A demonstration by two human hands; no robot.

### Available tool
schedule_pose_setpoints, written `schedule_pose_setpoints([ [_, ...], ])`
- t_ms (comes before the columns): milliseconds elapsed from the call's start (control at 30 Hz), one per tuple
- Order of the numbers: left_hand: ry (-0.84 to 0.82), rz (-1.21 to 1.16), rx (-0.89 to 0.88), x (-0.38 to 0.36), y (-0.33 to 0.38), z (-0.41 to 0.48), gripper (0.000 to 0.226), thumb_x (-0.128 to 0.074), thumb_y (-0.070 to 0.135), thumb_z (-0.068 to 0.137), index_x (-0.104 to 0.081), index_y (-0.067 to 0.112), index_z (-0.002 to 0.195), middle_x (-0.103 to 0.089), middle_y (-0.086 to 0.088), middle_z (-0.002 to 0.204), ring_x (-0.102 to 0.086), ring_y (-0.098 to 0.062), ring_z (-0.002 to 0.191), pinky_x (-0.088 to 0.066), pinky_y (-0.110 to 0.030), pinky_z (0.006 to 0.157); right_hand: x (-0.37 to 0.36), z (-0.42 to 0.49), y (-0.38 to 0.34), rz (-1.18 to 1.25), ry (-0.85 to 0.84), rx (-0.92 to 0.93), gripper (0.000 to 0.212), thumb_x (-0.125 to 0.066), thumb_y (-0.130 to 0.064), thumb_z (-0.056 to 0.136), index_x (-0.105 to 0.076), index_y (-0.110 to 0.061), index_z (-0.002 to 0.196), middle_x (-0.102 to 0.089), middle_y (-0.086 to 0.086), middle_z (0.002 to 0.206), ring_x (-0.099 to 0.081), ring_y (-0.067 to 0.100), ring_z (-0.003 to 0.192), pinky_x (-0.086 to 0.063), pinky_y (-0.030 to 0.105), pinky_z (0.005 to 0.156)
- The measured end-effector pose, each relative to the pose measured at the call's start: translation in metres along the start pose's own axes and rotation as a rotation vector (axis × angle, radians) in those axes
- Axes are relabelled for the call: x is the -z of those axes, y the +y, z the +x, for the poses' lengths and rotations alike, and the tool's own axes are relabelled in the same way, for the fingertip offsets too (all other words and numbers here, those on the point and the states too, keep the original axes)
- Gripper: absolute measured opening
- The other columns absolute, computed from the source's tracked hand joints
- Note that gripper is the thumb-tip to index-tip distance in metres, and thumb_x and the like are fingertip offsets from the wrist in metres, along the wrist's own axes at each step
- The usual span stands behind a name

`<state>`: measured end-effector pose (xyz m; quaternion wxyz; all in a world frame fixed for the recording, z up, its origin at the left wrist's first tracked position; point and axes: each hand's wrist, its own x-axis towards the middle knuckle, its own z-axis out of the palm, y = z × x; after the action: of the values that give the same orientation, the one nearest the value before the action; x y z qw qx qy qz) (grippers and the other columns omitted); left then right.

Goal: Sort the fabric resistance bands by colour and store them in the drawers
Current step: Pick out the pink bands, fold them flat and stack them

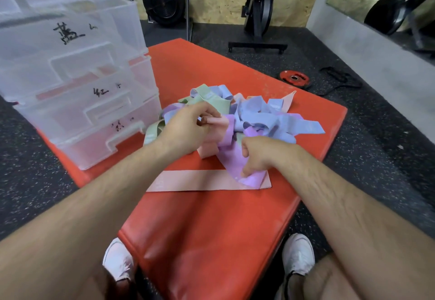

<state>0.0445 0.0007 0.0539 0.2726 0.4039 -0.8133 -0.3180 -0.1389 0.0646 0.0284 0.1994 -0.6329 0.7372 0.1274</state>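
Several clear drawers [77, 102] stand stacked at the left end of the red mat [211, 229], each with a handwritten label. Just to their right, my left grip [188, 125] pinches a pink band [217, 123] at the edge of the mixed pile of bands [259, 116]. Nearer me, a second pink band [188, 182] lies flat on the mat. My right grip [261, 156] is curled round a purple band [231, 161], whose end lies on the flat one. A red weight plate [294, 78] sits on the floor at the far right.
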Motion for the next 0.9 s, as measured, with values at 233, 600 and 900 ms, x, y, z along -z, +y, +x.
schedule_pose_setpoints([
  [233,0.065,-0.012,0.024,0.01,-0.002,0.001,0.022,-0.058,0.008,0.087,-0.068,0.025,0.095,-0.066,0.011,0.083,-0.057,0.009,0.064,-0.043,-0.009,0.058,0.035,0.005,0.007,0.454,0.379,0.07,0.014,-0.062,-0.011,0.084,-0.062,-0.026,0.084,-0.061,-0.012,0.081,-0.057,0.01,0.073,-0.041,0.026,0.061],
  [600,0.195,-0.168,-0.023,0.014,-0.001,0.001,0.033,-0.058,0.005,0.091,-0.066,0.033,0.106,-0.068,0.018,0.101,-0.06,-0.002,0.079,-0.047,-0.015,0.066,0.041,-0.004,-0.02,0.844,0.499,0.325,0.038,-0.071,-0.016,0.086,-0.057,-0.03,0.119,-0.061,-0.006,0.117,-0.062,0.003,0.101,-0.05,0.022,0.089],
  [900,0.127,-0.428,0.035,0.027,0.004,-0.001,0.023,-0.069,0.032,0.092,-0.062,0.038,0.113,-0.071,0.003,0.099,-0.066,-0.01,0.085,-0.054,-0.03,0.075,0.053,-0.009,-0.023,1.213,0.52,0.363,0.011,-0.064,-0.011,0.096,-0.065,-0.008,0.106,-0.074,0.017,0.104,-0.071,0.03,0.099,-0.055,0.045,0.094],
])
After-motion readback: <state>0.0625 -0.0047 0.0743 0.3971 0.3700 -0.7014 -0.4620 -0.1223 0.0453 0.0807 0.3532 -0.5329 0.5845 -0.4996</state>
